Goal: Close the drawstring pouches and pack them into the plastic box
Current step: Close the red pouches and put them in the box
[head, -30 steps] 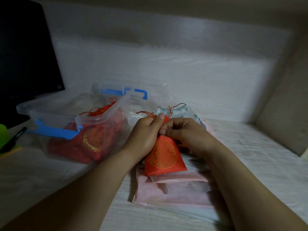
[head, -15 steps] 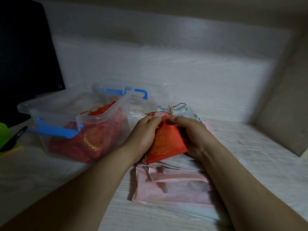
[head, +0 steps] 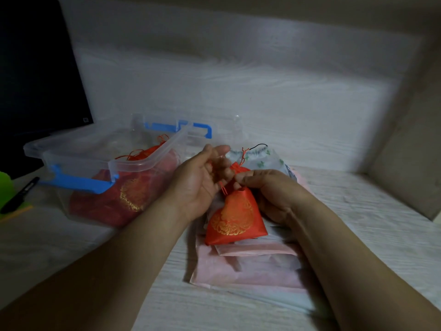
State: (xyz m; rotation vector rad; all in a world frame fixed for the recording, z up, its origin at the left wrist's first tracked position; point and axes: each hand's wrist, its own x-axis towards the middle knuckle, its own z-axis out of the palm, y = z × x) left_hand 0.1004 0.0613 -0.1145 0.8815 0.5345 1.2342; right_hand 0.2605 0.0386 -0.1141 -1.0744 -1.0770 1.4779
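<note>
A red drawstring pouch (head: 236,217) with a gold emblem hangs upright over a stack of flat pink pouches (head: 250,266). My right hand (head: 269,192) pinches its gathered neck from the right. My left hand (head: 202,180), motion-blurred, is just left of the neck with its fingers curled around the red drawstring (head: 223,188). The clear plastic box (head: 78,161) with blue latches stands open at the left and holds several red pouches (head: 130,197). A white floral pouch (head: 262,158) lies behind my hands.
The box lid with a blue latch (head: 202,130) stands behind the box. A dark monitor (head: 35,68) fills the far left. A black pen (head: 20,194) and a green object (head: 4,187) lie at the left edge. A beige wall (head: 410,163) bounds the right.
The pouch has dropped from a tilted position to hang upright with its neck gathered. My left hand has pulled up and left with the cord while my right hand moved to the neck.
</note>
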